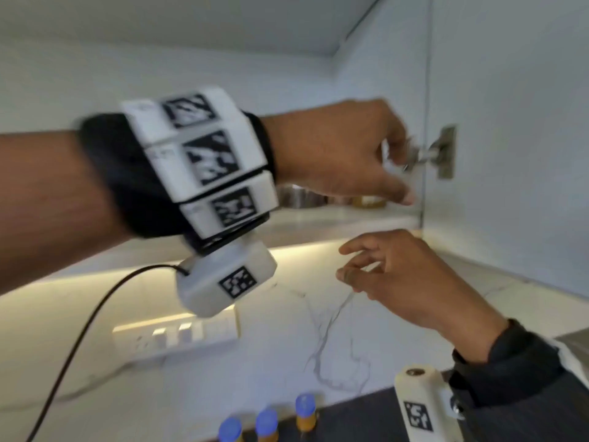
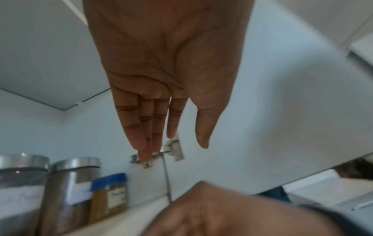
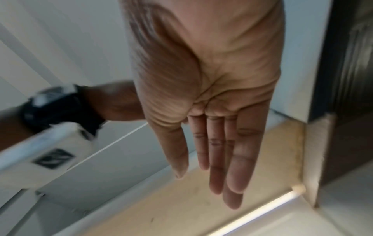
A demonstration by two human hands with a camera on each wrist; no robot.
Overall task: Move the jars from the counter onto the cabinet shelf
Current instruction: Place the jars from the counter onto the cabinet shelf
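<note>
Fingers of the left hand (image 2: 161,67) lay straight, empty, above the shelf (image 1: 334,218); right hand (image 1: 404,279) hung loosely curled, empty; three blue-lidded jars (image 1: 267,424) stood on the counter.

The right hand (image 3: 212,111) fills the frame's centre, palm showing, fingers (image 3: 238,159) straight and together, holding nothing. At left, the other arm's black wrist strap (image 3: 60,108) crosses, blurred. A lit strip (image 3: 256,212) glows lower right.
</note>
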